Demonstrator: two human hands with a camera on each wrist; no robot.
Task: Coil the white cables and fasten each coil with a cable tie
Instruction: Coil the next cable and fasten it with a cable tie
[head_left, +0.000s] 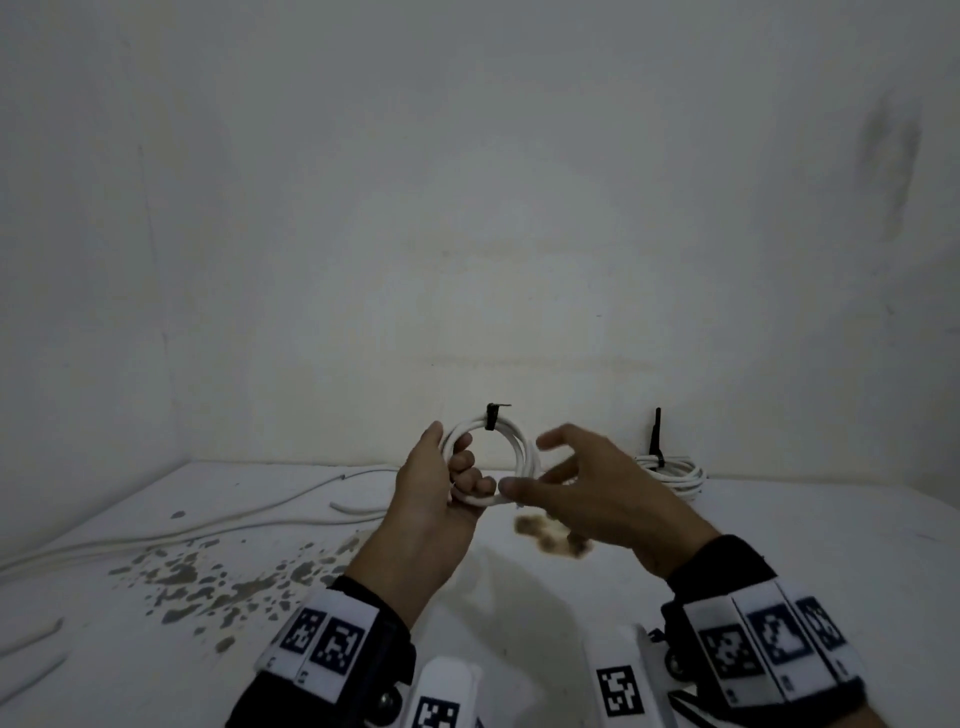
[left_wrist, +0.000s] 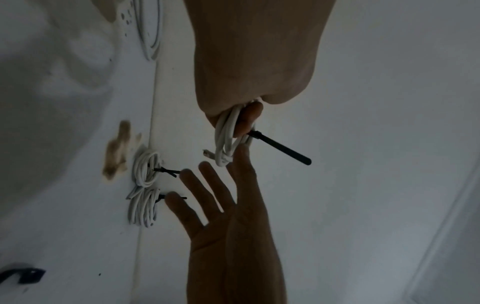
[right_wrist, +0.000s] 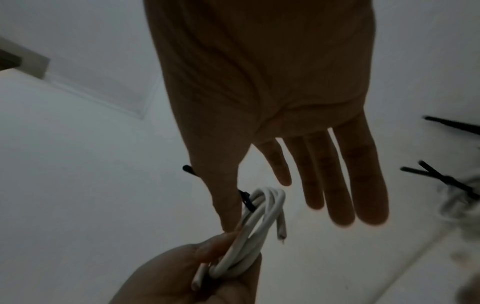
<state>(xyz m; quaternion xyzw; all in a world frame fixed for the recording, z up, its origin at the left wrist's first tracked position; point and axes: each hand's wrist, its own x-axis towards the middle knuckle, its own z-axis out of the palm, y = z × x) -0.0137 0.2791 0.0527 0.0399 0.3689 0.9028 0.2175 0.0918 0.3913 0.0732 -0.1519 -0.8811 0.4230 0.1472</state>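
My left hand (head_left: 436, 478) holds a coil of white cable (head_left: 522, 449) upright above the table, fingers curled through the loop. A black cable tie (head_left: 491, 415) wraps the top of the coil, its tail sticking out (left_wrist: 280, 149). My right hand (head_left: 587, 478) is beside the coil on the right, fingers straight and spread and holding nothing. Its thumb tip (right_wrist: 228, 224) lies against the coil's lower strands (right_wrist: 254, 226). One cut cable end (right_wrist: 281, 236) hangs free from the coil.
Two tied white coils (left_wrist: 145, 168) (left_wrist: 144, 209) lie at the back right against the wall, black tie tails standing up (head_left: 657, 436). Loose white cables (head_left: 208, 530) run across the left of the white table (head_left: 779, 545). Dark spots (head_left: 218, 582) and a brown stain (head_left: 550, 538) mark its surface.
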